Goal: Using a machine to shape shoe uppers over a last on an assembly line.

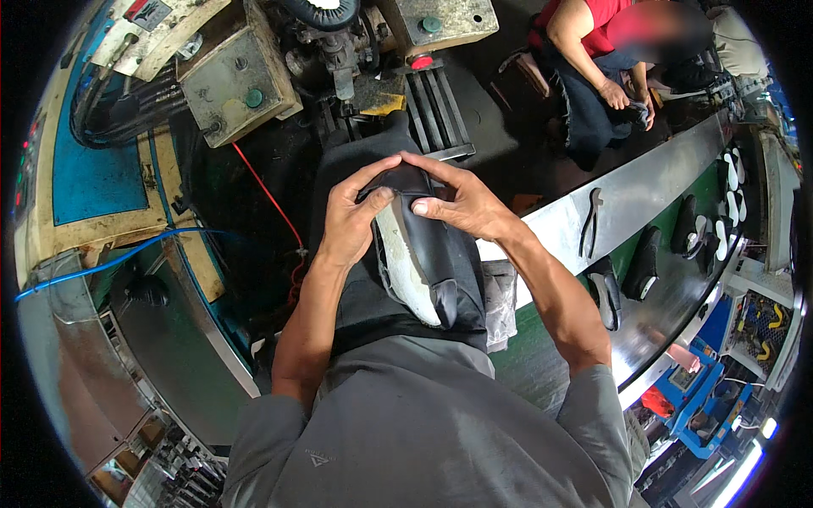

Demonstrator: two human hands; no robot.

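Note:
On my lap lies a black shoe upper (421,245) with a pale insole board (402,262) showing along its underside. The rounded end near my waist is white at the edge, and the far end is between my hands. My left hand (354,212) grips that far end from the left, its thumb on the pale board near the upper's edge. From the right, my right hand (464,203) grips it too, its thumb pressing the black material. The index fingertips of both hands meet at the far tip. What lies beneath the upper is hidden.
Pincers (592,222) lie on the metal ledge (542,237) at right. Beyond it a green conveyor carries black shoes (644,264) and several white insoles (733,199). Machines with control boxes (233,89) stand ahead. Another person (584,76) sits at the far right. A blue hose (110,264) crosses at left.

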